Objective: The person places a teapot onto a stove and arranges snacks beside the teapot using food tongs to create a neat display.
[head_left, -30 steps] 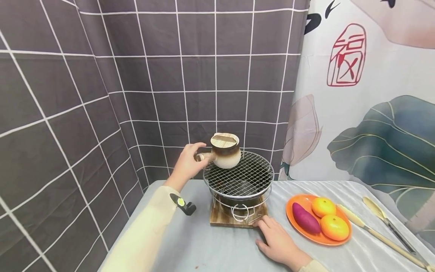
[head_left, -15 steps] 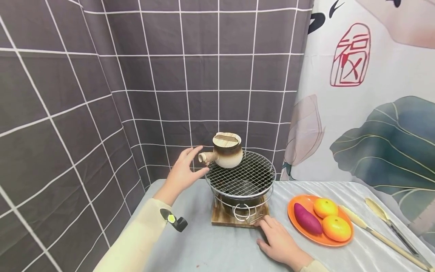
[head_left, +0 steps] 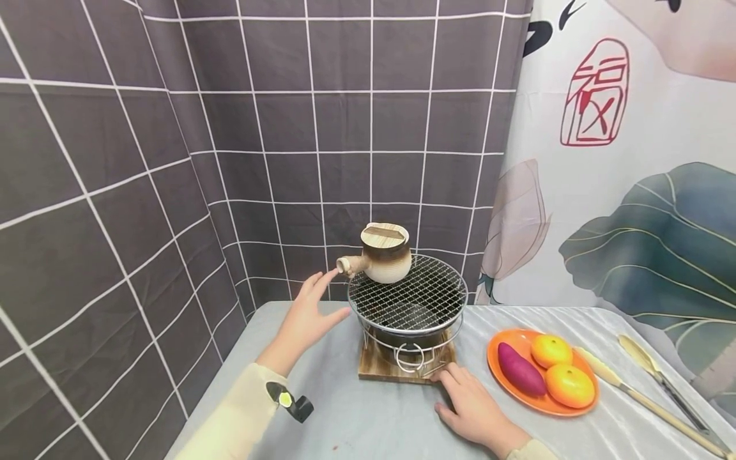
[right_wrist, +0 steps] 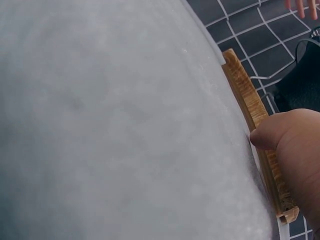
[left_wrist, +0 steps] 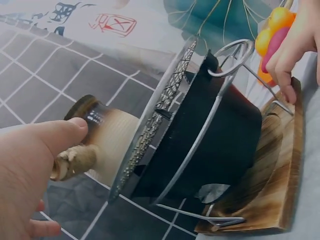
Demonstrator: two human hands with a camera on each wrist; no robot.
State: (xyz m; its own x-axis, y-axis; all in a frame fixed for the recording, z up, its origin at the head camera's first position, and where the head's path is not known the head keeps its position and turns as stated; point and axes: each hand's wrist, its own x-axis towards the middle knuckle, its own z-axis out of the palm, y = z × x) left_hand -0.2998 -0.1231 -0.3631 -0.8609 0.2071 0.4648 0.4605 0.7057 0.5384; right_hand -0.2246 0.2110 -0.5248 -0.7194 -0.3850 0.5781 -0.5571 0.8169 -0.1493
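Observation:
A small clay pot (head_left: 388,263) with a wooden lid (head_left: 385,235) rests on the round wire grill mesh (head_left: 422,303) of a black tabletop stove (left_wrist: 220,125). The pot's stubby side handle (head_left: 353,264) points left. My left hand (head_left: 301,322) is just left of that handle, fingers extended and thumb spread, with nothing in its grasp; its fingertips come close to the handle's end. The stove stands on a square wooden base (head_left: 376,365). My right hand (head_left: 468,406) rests with its fingertips at the front right corner of this base, thumb held apart.
An orange plate (head_left: 537,404) with a purple sweet potato (head_left: 520,370) and two oranges (head_left: 570,386) is right of my right hand. Long tongs (head_left: 661,409) lie spread at the far right. A dark gridded curtain (head_left: 339,128) hangs close behind the stove.
My left hand has released the pot's handle and drawn back down and to the left, its fingers opening out. The pot stays on the mesh, and the right hand stays at the base's corner.

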